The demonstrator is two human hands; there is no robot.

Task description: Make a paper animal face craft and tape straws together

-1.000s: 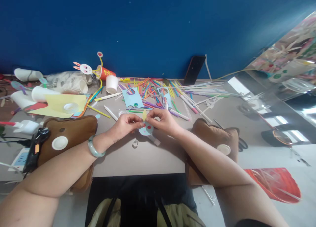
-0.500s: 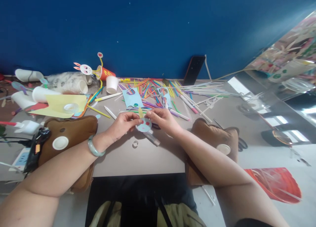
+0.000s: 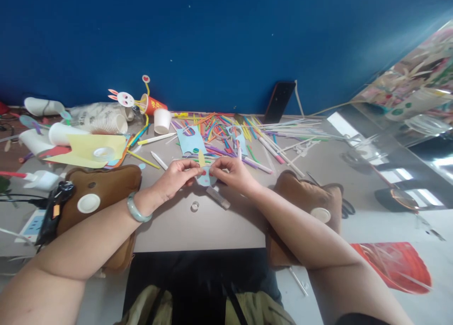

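Pale-blue, red-spotted round paper cutout (image 3: 203, 181) is being pinched at its edges by the left hand (image 3: 177, 178) and right hand (image 3: 231, 174); a pointed yellow piece (image 3: 201, 158) is rising above it.

Fingers (image 3: 194, 172) hide parts of the light-blue disc (image 3: 204, 181), upper-right clutter (image 3: 417, 79) is pretty blurry, dark sleeve (image 3: 361, 320) gets cut off below.

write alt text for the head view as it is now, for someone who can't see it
Left hand and right hand hold a small blue paper disc with a yellow piece sticking up behind it, above a gray table. Beyond are scattered colorful sticks, paper cups to the left and a phone propped near a blue wall.
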